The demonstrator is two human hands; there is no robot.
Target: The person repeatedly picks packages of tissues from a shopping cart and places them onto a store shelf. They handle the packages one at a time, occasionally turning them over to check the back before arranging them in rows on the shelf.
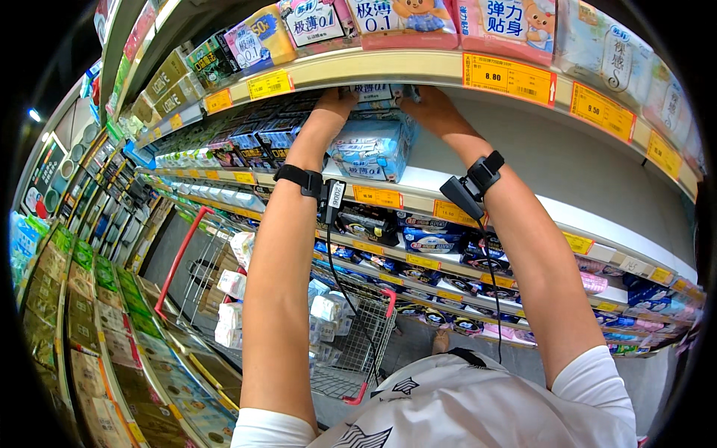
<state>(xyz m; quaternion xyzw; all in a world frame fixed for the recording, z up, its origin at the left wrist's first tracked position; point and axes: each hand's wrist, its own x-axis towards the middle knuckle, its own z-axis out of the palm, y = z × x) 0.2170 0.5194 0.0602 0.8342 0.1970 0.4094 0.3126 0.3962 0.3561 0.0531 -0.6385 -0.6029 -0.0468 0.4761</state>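
- Left hand: raised to the shelf at head height, laid against the left end of a pale blue soft pack that sits on top of a stack. The fingers are tucked behind the shelf lip above, so whether they are apart or clamped cannot be told.
- Right hand: raised likewise, at the right end of the same pack. Its fingers are mostly hidden under the shelf lip; their state cannot be told.
- Pale blue soft pack: held between the two hands, just under the upper shelf edge and resting on or just above the stack.
- Stack of blue-and-white packs: stands on the white shelf board, directly below the hands; the board to its right is bare.
- Wrist bands: a black strap with a small device on the left wrist and another on the right wrist; a thin black cable hangs from each.
- Yellow price tags: fixed along the shelf edges, above and below the hands.
- Upper shelf: pastel packs with cartoon bear pictures, standing in a row.
- Lower shelves: dark blue packs lying flat in rows between the forearms.
- Shopping trolley: wire basket with red trim, on the floor below the left forearm, holding small white packs.
- Clothing: white printed T-shirt at the lower edge.
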